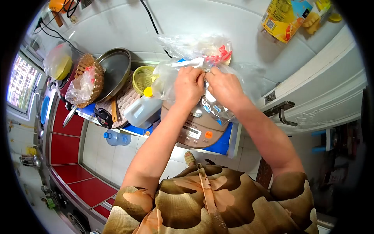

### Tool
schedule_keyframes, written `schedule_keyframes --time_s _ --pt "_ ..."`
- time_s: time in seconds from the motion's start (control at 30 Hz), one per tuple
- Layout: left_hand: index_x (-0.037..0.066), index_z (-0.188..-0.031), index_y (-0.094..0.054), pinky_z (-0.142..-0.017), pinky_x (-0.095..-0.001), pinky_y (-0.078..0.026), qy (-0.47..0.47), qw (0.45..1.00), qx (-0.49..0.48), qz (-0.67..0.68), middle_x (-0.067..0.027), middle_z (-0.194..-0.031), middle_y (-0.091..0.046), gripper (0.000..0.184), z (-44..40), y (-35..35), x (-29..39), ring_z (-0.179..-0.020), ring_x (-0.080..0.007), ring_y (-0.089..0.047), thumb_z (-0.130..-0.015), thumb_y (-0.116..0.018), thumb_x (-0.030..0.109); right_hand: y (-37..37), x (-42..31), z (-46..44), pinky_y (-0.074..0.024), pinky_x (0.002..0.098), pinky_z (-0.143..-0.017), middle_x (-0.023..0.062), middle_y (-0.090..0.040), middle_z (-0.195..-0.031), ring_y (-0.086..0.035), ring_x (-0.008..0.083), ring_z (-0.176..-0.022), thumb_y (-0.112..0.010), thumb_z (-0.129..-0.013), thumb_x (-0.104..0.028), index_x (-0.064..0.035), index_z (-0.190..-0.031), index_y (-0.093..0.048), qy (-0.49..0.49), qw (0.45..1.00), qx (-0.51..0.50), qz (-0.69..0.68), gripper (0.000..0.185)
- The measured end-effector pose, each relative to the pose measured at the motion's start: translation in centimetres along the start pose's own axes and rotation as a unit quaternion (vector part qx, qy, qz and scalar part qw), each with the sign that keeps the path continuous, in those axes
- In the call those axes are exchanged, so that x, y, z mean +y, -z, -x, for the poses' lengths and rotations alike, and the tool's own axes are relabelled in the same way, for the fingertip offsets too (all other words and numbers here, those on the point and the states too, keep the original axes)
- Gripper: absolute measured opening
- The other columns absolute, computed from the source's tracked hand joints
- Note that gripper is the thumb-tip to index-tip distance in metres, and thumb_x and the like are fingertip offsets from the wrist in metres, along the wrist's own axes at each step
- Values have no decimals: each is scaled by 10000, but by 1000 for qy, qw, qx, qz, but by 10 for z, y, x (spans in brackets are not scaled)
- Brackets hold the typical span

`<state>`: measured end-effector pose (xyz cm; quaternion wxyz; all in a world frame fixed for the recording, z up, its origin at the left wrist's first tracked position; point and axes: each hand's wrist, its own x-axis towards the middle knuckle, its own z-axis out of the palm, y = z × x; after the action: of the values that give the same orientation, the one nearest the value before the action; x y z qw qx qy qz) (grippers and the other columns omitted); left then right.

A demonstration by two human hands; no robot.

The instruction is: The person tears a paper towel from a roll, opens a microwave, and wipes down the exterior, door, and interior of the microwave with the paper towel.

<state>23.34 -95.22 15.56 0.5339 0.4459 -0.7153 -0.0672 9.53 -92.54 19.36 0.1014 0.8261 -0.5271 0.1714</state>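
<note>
Head camera view: two bare hands meet above a round brown appliance (200,125), the left hand (187,89) and right hand (226,87) nearly touching. Their fingers are curled closed, thumbs inward, seemingly pinching the top of a shiny silver packet (212,108), which hangs over the appliance's far part; the exact hold is partly hidden. Crumpled clear plastic (175,41) lies beyond. An uneven tug could split the packet and spill any contents, and a leftward forearm swing could topple the yellow-capped jug (141,112).
</note>
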Motion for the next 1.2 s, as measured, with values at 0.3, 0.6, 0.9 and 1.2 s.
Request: schedule_keyframes --time_s 0.3,0.6,0.9,1.2 --pt "79 -779 -635 -653 -419 -447 -21 996 -13 -89 -90 -768 -575 66 2 2 -4 -766 -306 -556 -743 -689 95 20 19 -10 -409 269 -536 2 -553 -755 -527 89 -664 -615 -877 -157 -27 -854 -582 -294 747 -66 -593 136" --pt "101 -818 -639 -683 -389 -410 -19 995 59 -72 -54 -784 -572 88 4 2 1 -788 -267 -552 -749 -693 105 80 37 -15 -414 241 -609 43 -612 -916 -538 95 -763 -526 -930 -117 -36 -1020 -564 -150 613 142 -762 128" --pt "110 -852 -720 -808 -402 -426 -111 990 -89 -24 -69 -894 -599 140 14 34 28 -865 -273 -557 -745 -693 196 58 50 42 -510 329 -827 107 -633 -966 -629 191 -886 -399 -955 -122 -14 -1062 -524 -241 545 181 -782 197" --pt "112 -1123 -642 -942 -415 -385 -83 979 -77 -167 -61 -985 -576 336 23 53 69 -979 -242 -541 -806 -666 220 58 32 26 -467 344 -916 102 -628 -1031 -606 210 -996 -422 -938 -163 -30 -1100 -540 -139 462 139 -865 240"
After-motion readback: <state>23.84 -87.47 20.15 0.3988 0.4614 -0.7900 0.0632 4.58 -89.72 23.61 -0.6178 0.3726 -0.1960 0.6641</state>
